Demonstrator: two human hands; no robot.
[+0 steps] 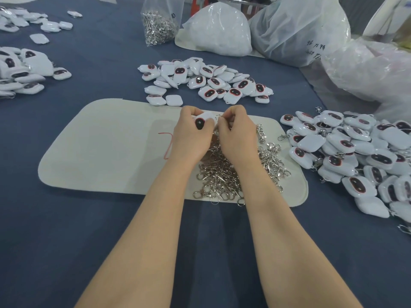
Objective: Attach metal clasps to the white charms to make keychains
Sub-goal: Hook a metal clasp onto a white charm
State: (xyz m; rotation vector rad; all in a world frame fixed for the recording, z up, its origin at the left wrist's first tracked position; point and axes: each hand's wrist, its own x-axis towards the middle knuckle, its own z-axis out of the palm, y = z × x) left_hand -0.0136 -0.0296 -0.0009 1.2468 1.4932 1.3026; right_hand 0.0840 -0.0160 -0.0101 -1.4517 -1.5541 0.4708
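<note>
Bare forearms reach over the bench: the left hand (191, 134) grips a white charm (203, 121), the right hand (236, 132) pinches a barely visible clasp (217, 117) beside it, above loose metal clasps (231, 172).

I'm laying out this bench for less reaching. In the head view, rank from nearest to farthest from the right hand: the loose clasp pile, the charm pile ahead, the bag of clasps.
From the right hand:
1. Loose clasp pile, directly beneath it on the mat.
2. Charm pile ahead, just beyond the mat.
3. Bag of clasps, at the far edge, left of centre.
</note>
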